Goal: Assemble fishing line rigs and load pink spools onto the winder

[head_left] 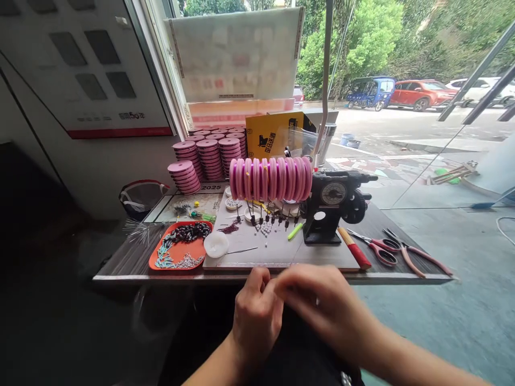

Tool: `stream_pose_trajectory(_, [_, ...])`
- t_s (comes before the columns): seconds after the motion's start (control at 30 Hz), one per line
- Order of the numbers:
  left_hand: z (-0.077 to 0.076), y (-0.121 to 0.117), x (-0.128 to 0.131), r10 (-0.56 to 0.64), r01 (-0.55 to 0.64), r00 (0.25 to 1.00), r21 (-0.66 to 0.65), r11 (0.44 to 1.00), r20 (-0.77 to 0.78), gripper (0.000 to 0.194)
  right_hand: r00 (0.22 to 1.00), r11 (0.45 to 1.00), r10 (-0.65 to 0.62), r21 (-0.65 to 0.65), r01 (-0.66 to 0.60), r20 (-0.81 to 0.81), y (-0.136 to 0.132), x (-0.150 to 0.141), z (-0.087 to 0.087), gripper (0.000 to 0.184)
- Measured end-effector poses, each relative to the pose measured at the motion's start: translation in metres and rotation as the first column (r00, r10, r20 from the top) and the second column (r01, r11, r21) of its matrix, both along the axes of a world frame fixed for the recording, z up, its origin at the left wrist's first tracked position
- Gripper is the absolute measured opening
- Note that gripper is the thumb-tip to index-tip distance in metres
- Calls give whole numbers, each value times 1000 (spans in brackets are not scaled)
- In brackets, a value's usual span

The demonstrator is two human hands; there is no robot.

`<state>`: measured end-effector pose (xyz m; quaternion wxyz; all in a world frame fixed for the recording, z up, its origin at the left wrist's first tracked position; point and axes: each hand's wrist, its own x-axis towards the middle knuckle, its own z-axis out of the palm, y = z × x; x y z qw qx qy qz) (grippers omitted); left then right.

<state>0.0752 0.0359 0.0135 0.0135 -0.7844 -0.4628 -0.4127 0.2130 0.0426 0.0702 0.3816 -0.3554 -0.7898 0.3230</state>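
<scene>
My left hand (pixel 256 313) is closed, its fingers curled, just in front of the table's near edge. Against it is my right hand (pixel 324 300), thumb and fingers pinched together at the left fingertips. Whatever they grip is hidden or too small to make out. Beyond the hands, a light board (pixel 281 260) carries a black winder with a dial (pixel 326 214) and a row of pink spools (pixel 270 179). Small dark weights hang beneath the spools, above loose white beads (pixel 264 229). A round white dish (pixel 216 244) and a thin metal tool (pixel 243 250) lie nearer me.
Left of the board sits an orange tray (pixel 177 252) of dark, turquoise and silvery beads. To the right lie a red-and-tan stick (pixel 354 249), scissors (pixel 387 252) and pliers (pixel 416 257). Stacked pink spools (pixel 209 158) and a yellow box (pixel 257 142) stand behind.
</scene>
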Motion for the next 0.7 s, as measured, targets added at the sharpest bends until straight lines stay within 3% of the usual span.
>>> stream_pose_trajectory(0.1, [-1, 3, -7, 74, -59, 994, 170, 984, -82, 17, 997, 971, 65, -231, -53, 45, 44, -20, 24, 12])
stream_pose_trajectory(0.17, [4, 4, -11, 29, -12, 993, 159, 987, -111, 19, 980, 935, 174, -330, -133, 98, 68, -32, 30, 10])
stream_pose_trajectory(0.23, [10, 4, -14, -67, 70, 995, 41, 997, -73, 21, 955, 905, 260, -380, -191, 140, 76, -37, 31, 10])
stream_pose_trajectory(0.3, [16, 5, -14, -120, 140, 985, -171, 975, 121, 19, 955, 935, 229, -314, -163, 187, 69, -31, 27, 8])
stream_pose_trajectory(0.33, [19, 6, -14, -95, 183, 955, -308, 933, 281, 16, 961, 969, 168, -213, -122, 218, 60, -24, 24, 7])
stream_pose_trajectory(0.37, [21, 7, -14, -24, 257, 888, -452, 854, 460, 12, 967, 998, 66, -31, -60, 247, 50, -16, 20, 7])
stream_pose_trajectory(0.4, [23, 9, -14, 95, 374, 776, -578, 725, 623, 9, 960, 982, -28, 190, -27, 279, 39, -7, 16, 9])
stream_pose_trajectory(0.43, [24, 11, -14, 244, 513, 641, -643, 568, 727, 7, 950, 918, -74, 394, -55, 305, 29, 1, 10, 16])
stream_pose_trajectory(0.47, [24, 14, -14, 384, 640, 519, -645, 418, 764, 5, 931, 819, -92, 558, -131, 352, 20, 7, 4, 22])
stream_pose_trajectory(0.5, [24, 16, -14, 489, 731, 431, -611, 304, 758, 6, 905, 725, -112, 656, -209, 411, 13, 11, -2, 26])
stream_pose_trajectory(0.53, [24, 17, -14, 550, 782, 382, -576, 237, 743, 7, 883, 640, -130, 718, -273, 451, 8, 13, -8, 29])
stream_pose_trajectory(0.57, [24, 18, -14, 571, 802, 365, -559, 208, 736, 8, 865, 578, -148, 752, -318, 480, 4, 13, -14, 30])
stream_pose_trajectory(0.63, [24, 17, -12, 569, 803, 369, -561, 204, 735, 9, 851, 530, -156, 770, -356, 501, 1, 9, -20, 31])
stream_pose_trajectory(0.67, [24, 16, -12, 560, 792, 375, -569, 219, 738, 9, 853, 550, -127, 751, -364, 506, 0, 6, -20, 31])
stream_pose_trajectory(0.7, [23, 14, -11, 517, 754, 409, -598, 273, 752, 8, 862, 592, -69, 716, -370, 502, -1, 3, -19, 32])
